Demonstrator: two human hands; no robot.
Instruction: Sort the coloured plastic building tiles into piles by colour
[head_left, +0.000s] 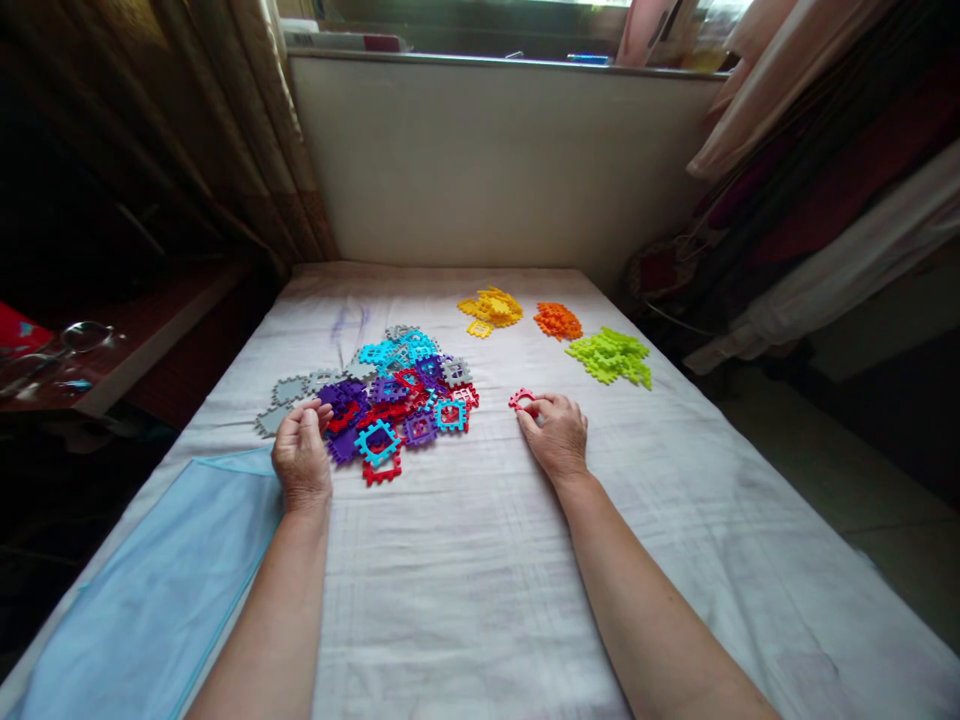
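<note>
My right hand [556, 432] pinches a red notched-edge frame piece [520, 398] between thumb and fingers, on or just above the sheet right of the mixed pile. At that pile's left edge, my left hand [304, 450] has its fingers curled together beside the thumb, and no piece shows in it. The mixed pile holds purple pieces [343, 445], red pieces [382, 470], cyan pieces [377, 441] and grey pieces [279, 418], flat interlocking plastic squares, some solid and some hollow. Many overlap, so those beneath are hidden.
Toward the back right lie separate piles of yellow pieces [491, 305], orange pieces [558, 320] and lime-green pieces [611, 357]. A light blue cloth [165, 580] covers the left front of the white sheet [450, 600]. Curtains [247, 130] hang at left, clothes [840, 230] at right.
</note>
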